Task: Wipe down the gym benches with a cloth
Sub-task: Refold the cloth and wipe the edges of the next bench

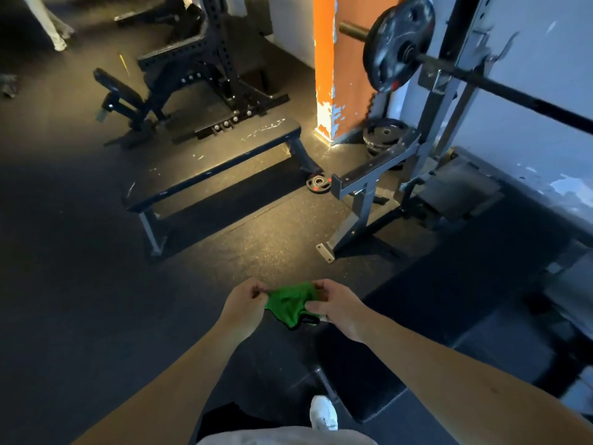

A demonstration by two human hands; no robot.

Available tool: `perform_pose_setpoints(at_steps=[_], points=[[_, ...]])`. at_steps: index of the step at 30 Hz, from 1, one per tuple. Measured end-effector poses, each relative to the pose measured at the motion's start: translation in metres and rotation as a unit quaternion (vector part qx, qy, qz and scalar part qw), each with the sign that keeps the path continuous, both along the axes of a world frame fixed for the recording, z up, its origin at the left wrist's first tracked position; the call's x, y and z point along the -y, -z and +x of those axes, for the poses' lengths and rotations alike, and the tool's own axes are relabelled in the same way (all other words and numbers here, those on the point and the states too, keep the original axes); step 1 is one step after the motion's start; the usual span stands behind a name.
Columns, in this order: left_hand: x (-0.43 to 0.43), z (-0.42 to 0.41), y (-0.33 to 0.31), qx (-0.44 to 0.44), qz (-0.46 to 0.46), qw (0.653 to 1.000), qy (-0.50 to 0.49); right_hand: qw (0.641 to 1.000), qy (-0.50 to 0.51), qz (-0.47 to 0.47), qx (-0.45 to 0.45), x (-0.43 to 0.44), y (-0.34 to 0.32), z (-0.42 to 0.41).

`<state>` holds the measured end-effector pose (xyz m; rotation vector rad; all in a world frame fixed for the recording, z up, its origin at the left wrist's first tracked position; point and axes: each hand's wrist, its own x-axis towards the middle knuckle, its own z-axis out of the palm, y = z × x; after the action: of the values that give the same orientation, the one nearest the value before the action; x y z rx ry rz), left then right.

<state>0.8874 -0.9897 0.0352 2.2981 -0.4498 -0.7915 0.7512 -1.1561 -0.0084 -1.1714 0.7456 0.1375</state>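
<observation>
The person is standing on the dark floor (80,284) and holding the cloth (290,303) in the air in front of the body, clear of every surface. The left hand (245,300) is pinching one edge of it, and the right hand (333,305) is gripping the other side, its fingers (316,306) curling into the bunched green fabric while a dark-trimmed corner is hanging below. Pulling it between two grips like this looks like a way of opening or refolding it, so that a flat, fresh face is ready for wiping. The flat bench (208,165) is lying well ahead in a patch of light, its pad showing pale scuffs. The near bench (401,332) is running along the right, just beside the white shoe (323,412). Beyond it the rack (378,168) is carrying a loaded barbell (513,88). Since the cloth is touching neither pad, wiping is probably not under way at this instant. The near bench seems the easier reach, though which one the person is aiming for cannot be told.
</observation>
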Motion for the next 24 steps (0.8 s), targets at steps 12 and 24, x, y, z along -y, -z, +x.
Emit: perform_pose_setpoints(at_steps=[12, 24], points=[[0.167, 0.143, 0.045, -0.115, -0.019, 0.963, 0.244, 0.989, 0.132, -0.018, -0.057, 0.113, 0.009, 0.119], [0.349, 0.286, 0.056, -0.15, 0.018, 0.862, 0.484, 0.916, 0.285, -0.144, -0.243, 0.212, -0.012, 0.22]])
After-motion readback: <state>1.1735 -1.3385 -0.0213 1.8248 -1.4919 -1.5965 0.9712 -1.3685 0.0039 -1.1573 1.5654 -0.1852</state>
